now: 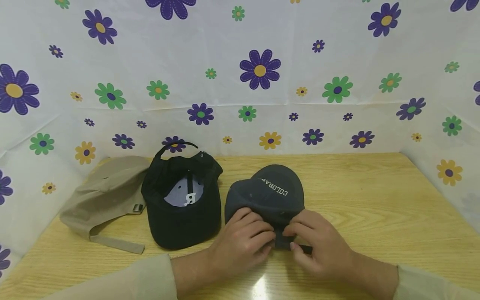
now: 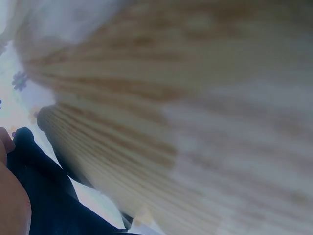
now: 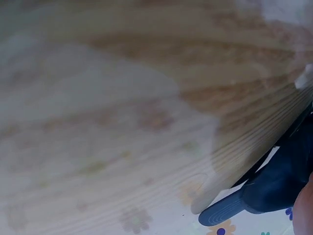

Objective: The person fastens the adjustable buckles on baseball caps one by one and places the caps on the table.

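A dark navy baseball cap (image 1: 243,192) with white "COLORA…" lettering lies on the table, its strap side toward me. My left hand (image 1: 241,235) grips its near left edge with curled fingers beside the strap. On the other side, my right hand (image 1: 322,241) pinches the near right edge, where a dark strap end (image 1: 306,249) sticks out by the thumb. Fingers hide much of the strap between the hands. In the left wrist view the cap's navy cloth (image 2: 44,196) shows beside the hand; in the right wrist view the brim (image 3: 222,210) appears low down.
Left of the navy cap, a black cap (image 1: 183,229) lies with its inside showing and its strap looped up at the back. A tan cap (image 1: 108,191) with a loose strap sits at the far left. Flowered white cloth (image 1: 210,41) hangs behind the wooden table (image 1: 375,208).
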Demonstrator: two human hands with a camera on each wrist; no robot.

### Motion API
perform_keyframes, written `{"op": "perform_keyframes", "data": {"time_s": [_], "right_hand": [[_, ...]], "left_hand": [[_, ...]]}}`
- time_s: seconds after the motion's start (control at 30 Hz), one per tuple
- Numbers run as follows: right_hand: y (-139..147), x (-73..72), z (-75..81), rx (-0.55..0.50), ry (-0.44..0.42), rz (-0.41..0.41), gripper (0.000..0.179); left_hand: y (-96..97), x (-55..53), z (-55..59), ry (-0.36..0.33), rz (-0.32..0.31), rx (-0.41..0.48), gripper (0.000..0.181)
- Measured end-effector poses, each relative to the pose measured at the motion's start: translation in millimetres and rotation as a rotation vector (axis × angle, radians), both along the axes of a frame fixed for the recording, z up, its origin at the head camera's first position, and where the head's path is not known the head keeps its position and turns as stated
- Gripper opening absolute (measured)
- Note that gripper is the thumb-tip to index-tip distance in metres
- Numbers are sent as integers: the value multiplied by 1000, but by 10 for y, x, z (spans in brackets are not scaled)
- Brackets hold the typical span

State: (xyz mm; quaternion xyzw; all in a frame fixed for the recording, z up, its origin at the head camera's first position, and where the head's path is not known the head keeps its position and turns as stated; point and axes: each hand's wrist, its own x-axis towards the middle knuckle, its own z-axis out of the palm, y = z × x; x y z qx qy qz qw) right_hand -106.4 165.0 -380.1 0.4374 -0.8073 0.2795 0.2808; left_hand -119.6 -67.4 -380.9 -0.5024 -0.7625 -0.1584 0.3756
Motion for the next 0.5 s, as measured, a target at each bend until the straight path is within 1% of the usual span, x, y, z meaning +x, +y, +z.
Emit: {"op": "perform_keyframes", "data": {"time_s": [0.07,0.2,0.27,0.5], "right_hand": [[-5,9,0,33,-25,-8,16],[-16,25,-10,93,-72,-24,33],[-20,22,-20,101,-76,-14,35],[-50,-12,-48,76,-22,75,19]], "left_hand": [[3,1,-3,9,-27,6,9],[11,13,-9,14,-75,28,13],[17,18,-11,18,-92,40,15],[40,15,-16,42,-127,62,19]]}}
